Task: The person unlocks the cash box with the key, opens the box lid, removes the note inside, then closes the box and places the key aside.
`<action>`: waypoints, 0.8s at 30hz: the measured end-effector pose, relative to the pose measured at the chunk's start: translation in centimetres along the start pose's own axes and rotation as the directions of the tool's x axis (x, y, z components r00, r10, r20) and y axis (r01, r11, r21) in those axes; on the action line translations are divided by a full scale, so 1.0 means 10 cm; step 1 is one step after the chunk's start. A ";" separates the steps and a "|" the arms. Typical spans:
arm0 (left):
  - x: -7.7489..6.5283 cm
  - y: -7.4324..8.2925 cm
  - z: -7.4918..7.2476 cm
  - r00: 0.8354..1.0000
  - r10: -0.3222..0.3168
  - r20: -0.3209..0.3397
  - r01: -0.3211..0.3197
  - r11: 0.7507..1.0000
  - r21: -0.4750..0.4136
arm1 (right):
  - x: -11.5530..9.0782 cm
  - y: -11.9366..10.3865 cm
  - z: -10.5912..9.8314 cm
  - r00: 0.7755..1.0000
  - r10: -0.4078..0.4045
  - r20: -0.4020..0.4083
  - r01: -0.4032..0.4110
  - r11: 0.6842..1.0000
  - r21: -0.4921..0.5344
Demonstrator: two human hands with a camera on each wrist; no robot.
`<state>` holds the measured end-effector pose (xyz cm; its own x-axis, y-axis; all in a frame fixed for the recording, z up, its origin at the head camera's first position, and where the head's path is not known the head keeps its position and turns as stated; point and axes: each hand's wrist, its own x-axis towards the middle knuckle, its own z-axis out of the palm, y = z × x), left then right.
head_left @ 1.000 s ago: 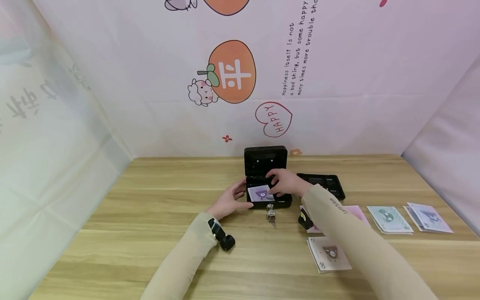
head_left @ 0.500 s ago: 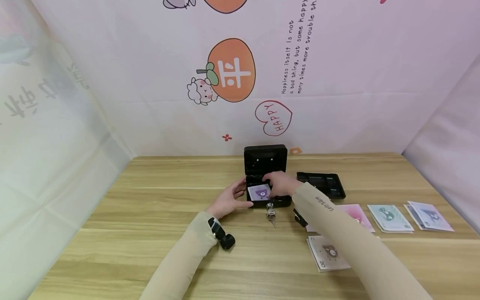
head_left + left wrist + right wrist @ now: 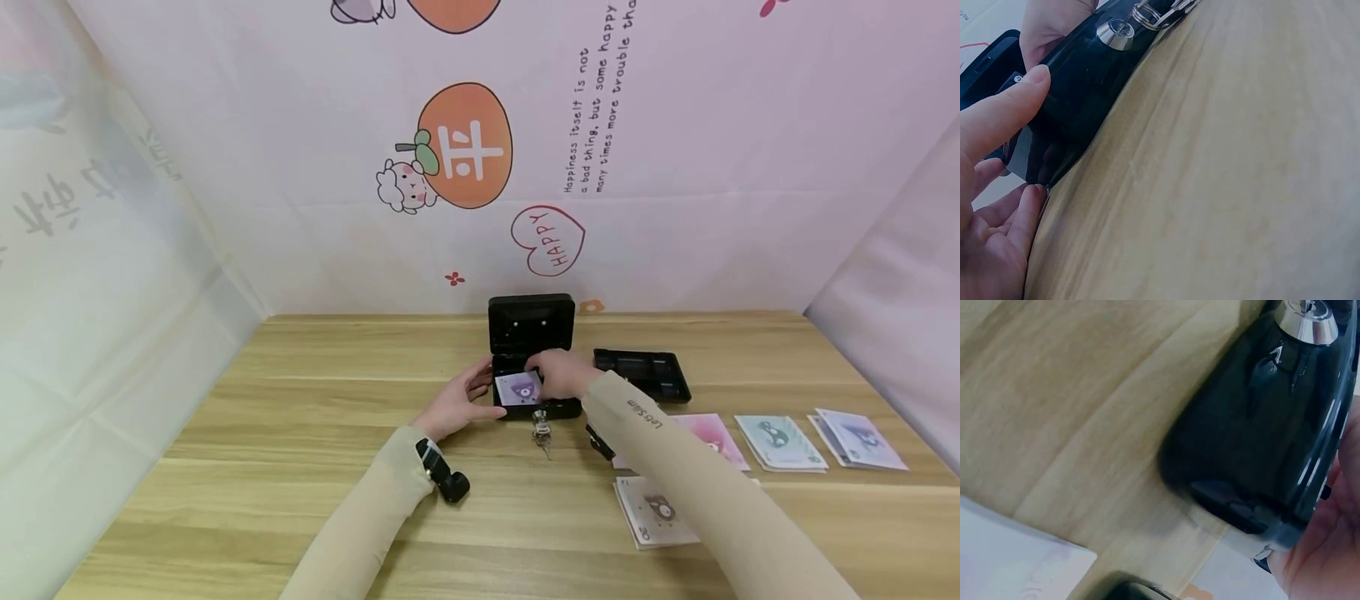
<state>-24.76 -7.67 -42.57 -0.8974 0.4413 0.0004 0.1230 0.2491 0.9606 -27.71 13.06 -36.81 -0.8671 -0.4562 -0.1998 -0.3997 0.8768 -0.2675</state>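
A small black cash box (image 3: 530, 324) stands with its lid raised, a key in its front lock. Inside, on the left, lies a purple-printed play banknote (image 3: 517, 388). My left hand (image 3: 454, 402) holds the box's front left corner, thumb (image 3: 1019, 103) on the front rim and fingers along the left side. My right hand (image 3: 561, 373) reaches down into the right part of the box, next to the banknote. Its fingertips are hidden there, and the right wrist view shows only part of the palm (image 3: 1329, 531) beside the rim. Keys (image 3: 542, 429) hang from the lock.
A black compartment tray (image 3: 643, 375) lies right of the box. Pink (image 3: 708, 437), green (image 3: 780, 442), bluish (image 3: 862, 437) and brown (image 3: 660, 512) play banknotes lie in stacks on the wooden table (image 3: 315, 400). A printed cloth (image 3: 337, 250) hangs close behind.
My right hand has moved slightly left and lower into the box, and its fingers have gone out of sight. My left hand stays at the corner.
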 end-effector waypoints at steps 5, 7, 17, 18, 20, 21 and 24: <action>-0.01 0.02 0.02 1.000 0.010 -0.008 -0.010 1.000 0.018 | -0.01 0.01 0.02 1.000 -0.012 -0.026 0.012 1.000 0.004; -0.01 0.03 0.02 1.000 0.013 -0.013 -0.012 1.000 0.024 | -0.02 0.03 0.03 0.999 -0.021 -0.045 0.021 1.000 0.012; 0.00 0.01 0.03 1.000 0.015 -0.015 -0.014 0.999 0.029 | -0.08 0.04 0.06 0.990 -0.057 -0.128 0.073 0.990 0.124; 0.00 0.01 0.03 1.000 0.011 -0.015 -0.011 1.000 0.027 | -0.09 0.04 0.06 0.989 -0.061 -0.136 0.080 0.987 0.142; -0.01 0.01 0.03 1.000 0.006 -0.017 -0.006 1.000 0.024 | -0.10 0.05 0.05 0.987 -0.065 -0.145 0.093 0.977 0.194; -0.01 0.01 0.03 1.000 0.005 -0.017 -0.005 1.000 0.021 | -0.10 0.06 0.04 0.987 -0.063 -0.144 0.096 0.969 0.230; -0.01 0.02 0.03 1.000 -0.001 -0.017 0.001 1.000 0.015 | -0.11 0.09 0.02 0.990 -0.046 -0.130 0.093 0.921 0.379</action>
<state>-24.51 -7.44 -42.47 -0.9046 0.4262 0.0044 0.1283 0.2625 0.9564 -27.06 14.28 -37.05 -0.8792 -0.4722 -0.0627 -0.3356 0.7075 -0.6220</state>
